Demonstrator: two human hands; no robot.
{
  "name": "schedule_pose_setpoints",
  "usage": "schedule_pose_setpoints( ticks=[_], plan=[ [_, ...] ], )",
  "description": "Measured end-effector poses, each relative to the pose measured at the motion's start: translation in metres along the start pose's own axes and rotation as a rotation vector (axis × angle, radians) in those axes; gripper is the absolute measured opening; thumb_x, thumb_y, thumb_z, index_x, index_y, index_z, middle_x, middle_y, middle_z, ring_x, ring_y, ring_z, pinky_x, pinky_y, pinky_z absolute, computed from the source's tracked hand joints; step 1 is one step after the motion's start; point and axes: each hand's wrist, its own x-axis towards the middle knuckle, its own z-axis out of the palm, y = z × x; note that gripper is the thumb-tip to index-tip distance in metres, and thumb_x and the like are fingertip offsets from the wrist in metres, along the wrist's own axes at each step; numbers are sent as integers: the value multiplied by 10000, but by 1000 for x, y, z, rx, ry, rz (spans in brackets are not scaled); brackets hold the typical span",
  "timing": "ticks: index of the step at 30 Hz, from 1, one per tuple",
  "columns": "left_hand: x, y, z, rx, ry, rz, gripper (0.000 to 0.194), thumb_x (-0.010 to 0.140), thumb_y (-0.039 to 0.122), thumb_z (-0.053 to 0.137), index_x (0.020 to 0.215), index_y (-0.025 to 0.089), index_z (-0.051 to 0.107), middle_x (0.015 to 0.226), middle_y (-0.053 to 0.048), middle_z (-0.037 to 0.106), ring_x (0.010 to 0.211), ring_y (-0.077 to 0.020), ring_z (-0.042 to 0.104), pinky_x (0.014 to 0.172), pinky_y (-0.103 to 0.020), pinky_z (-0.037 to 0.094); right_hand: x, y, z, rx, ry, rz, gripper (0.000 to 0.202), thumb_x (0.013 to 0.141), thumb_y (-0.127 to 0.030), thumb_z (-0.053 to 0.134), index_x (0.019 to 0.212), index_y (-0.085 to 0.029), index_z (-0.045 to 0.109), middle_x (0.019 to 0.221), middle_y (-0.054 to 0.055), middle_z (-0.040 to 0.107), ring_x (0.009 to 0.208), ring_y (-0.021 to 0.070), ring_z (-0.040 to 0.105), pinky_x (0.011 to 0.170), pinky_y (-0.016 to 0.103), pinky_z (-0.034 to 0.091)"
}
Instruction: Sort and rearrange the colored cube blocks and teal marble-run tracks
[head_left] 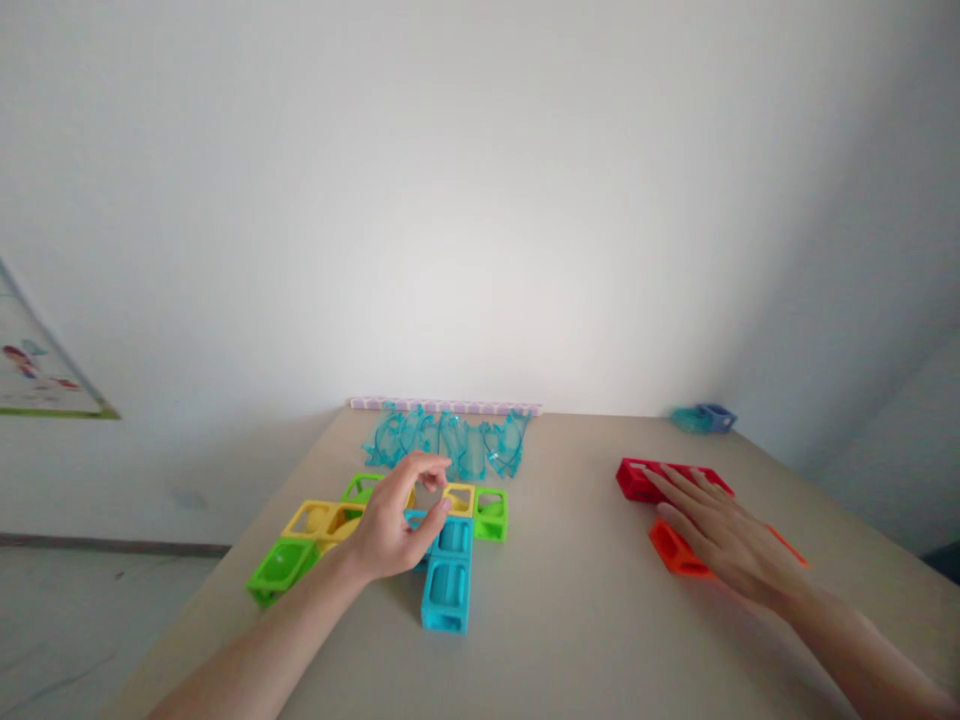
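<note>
On the beige table [570,620] lies a flat cluster of hollow plastic blocks: two cyan blocks [447,582] in a column, yellow blocks [315,520], green blocks [279,570] and a green cube [491,514]. My left hand [394,525] hovers over the cluster's middle, thumb and fingers curled apart, holding nothing I can see. My right hand [720,535] lies flat, fingers spread, on top of a red block [637,478] and an orange block [673,552] at the right.
A heap of clear turquoise pieces [450,442] lies behind the cluster, in front of a pale lilac strip [450,406] at the wall. A small blue-teal piece [705,417] sits in the far right corner. A poster [37,375] hangs at the left wall.
</note>
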Motion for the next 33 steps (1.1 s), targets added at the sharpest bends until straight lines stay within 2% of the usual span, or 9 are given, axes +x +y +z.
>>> schedule_pose_setpoints(
  ticks=[6, 12, 17, 20, 22, 24, 27, 29, 33],
  plan=[
    [-1, -1, 0, -15, 5, -6, 415, 811, 107, 567, 1207, 198, 478, 912, -48, 572, 819, -166, 573, 776, -315, 504, -2, -2, 11, -65, 134, 104, 614, 932, -514, 338, 1409, -147, 464, 1505, 166, 355, 1412, 391, 233, 1066, 592, 336],
    [-1, -1, 0, 7, 2, -6, 394, 817, 113, 565, 1192, 202, 484, 898, -44, 575, 811, -164, 571, 771, -311, 503, 5, -7, 19, -86, 138, 135, 597, 930, -507, 324, 1395, -164, 474, 1488, 166, 391, 1384, 393, 306, 1063, 596, 337],
    [1, -1, 0, 45, 52, -55, 315, 841, 149, 553, 1147, 197, 501, 864, -36, 577, 771, -155, 577, 753, -299, 504, 5, -17, 2, -40, 218, 157, 545, 918, -498, 376, 1256, -131, 594, 1426, 233, 446, 1368, 448, 303, 1049, 629, 321],
    [1, -5, 0, 81, 120, -156, 241, 865, 192, 542, 1105, 192, 518, 857, -34, 584, 738, -144, 588, 703, -270, 507, 11, -49, -27, 109, 408, 66, 357, 933, -372, 394, 1079, -182, 658, 1287, 212, 561, 1303, 418, 414, 1002, 590, 370],
    [1, -9, 1, 99, 163, -246, 200, 879, 231, 535, 1074, 190, 529, 849, -33, 586, 708, -137, 595, 612, -233, 493, 21, -87, -45, 267, 540, -63, 225, 896, -291, 479, 1007, -192, 647, 1061, 154, 642, 1058, 319, 593, 886, 478, 473],
    [1, -12, 1, 116, 173, -321, 177, 888, 266, 526, 1047, 190, 540, 826, -29, 592, 682, -136, 598, 530, -207, 459, 35, -130, -55, 394, 592, -214, 138, 860, -195, 516, 941, -186, 628, 901, 102, 646, 864, 241, 604, 783, 403, 488],
    [3, -13, 1, 172, 109, -349, 130, 890, 270, 515, 978, 191, 568, 779, -19, 616, 663, -138, 598, 557, -220, 461, 59, -191, -49, 492, 506, -398, 139, 844, -132, 501, 918, -178, 610, 844, 78, 624, 800, 208, 564, 727, 367, 460],
    [5, -12, 1, 220, 39, -327, 105, 891, 251, 501, 910, 191, 586, 748, -10, 628, 642, -135, 589, 608, -242, 469, 72, -218, -37, 516, 477, -474, 134, 846, -141, 493, 907, -174, 607, 842, 78, 614, 779, 206, 545, 703, 364, 447],
    [7, -6, 0, 325, -89, -306, 137, 893, 220, 472, 858, 195, 601, 755, -13, 642, 611, -135, 580, 585, -246, 441, 84, -233, -16, 620, 433, -483, 170, 859, -135, 459, 944, -174, 602, 889, 84, 608, 816, 209, 547, 721, 366, 459]
  ],
)
